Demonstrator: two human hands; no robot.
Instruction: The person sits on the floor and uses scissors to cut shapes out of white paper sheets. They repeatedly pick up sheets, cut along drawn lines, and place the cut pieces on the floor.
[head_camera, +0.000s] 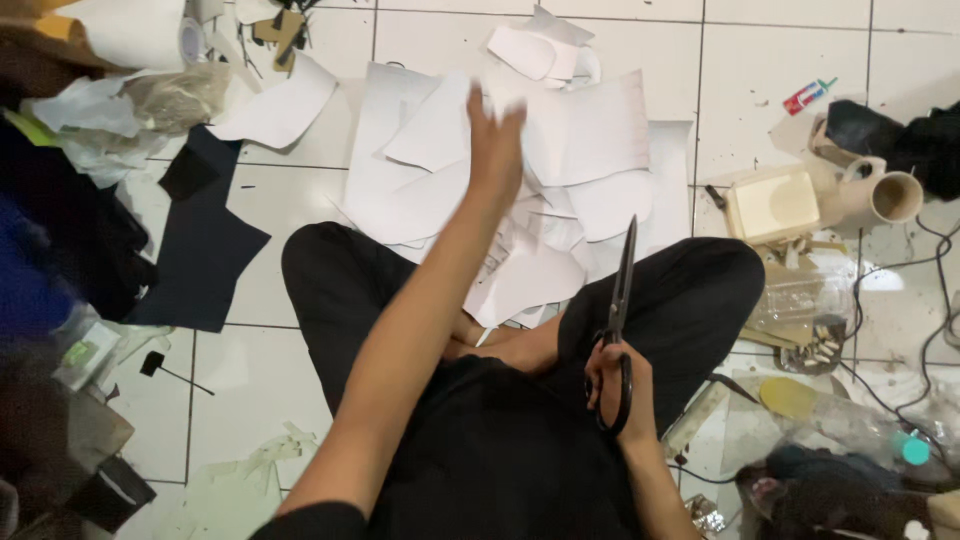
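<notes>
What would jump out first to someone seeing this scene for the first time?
The heap of white cut paper pieces on the tiled floor, spread in front of the person's crossed legs. The left hand, blurred, is stretched out over that heap. The right hand grips long black scissors, blades pointing up, above the right knee.

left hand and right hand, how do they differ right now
The left hand is stretched far forward over the white cut sheets, fingers spread, blurred and holding nothing. The right hand sits close to the body by the knee, closed around the handles of black scissors that point blades upward. Both are bare.
</notes>
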